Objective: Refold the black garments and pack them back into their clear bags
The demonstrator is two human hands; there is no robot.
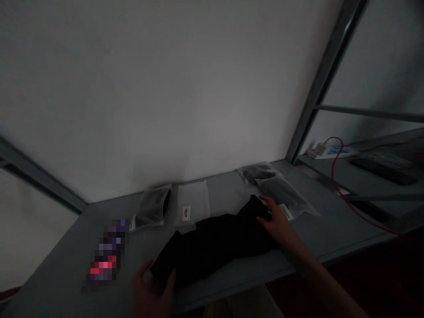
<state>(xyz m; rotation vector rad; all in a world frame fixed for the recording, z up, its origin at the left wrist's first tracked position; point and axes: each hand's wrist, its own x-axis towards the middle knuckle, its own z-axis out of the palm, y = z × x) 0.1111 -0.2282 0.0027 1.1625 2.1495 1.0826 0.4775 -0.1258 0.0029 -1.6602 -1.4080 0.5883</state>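
Observation:
A black cloth garment (215,247), its exact kind too dark to make out, lies stretched sideways along the front of the grey tabletop (318,225). At its left end, my left hand (154,293) has the thumb and fingers closed around the fabric. My right hand (278,221) grips the raised right end, fingers over the cloth. Just behind the garment is a flat clear plastic bag (195,198) with a white label. A bag with dark contents (152,207) stands left of it. Near my right hand lies another filled clear bag (285,194).
One more filled bag (253,172) rests against the white wall (198,88). A pixelated item (107,249) lies at left. Beyond the metal post (318,92) are a power strip (334,152), a red cable (336,176) hanging across, and a dark flat object (382,171).

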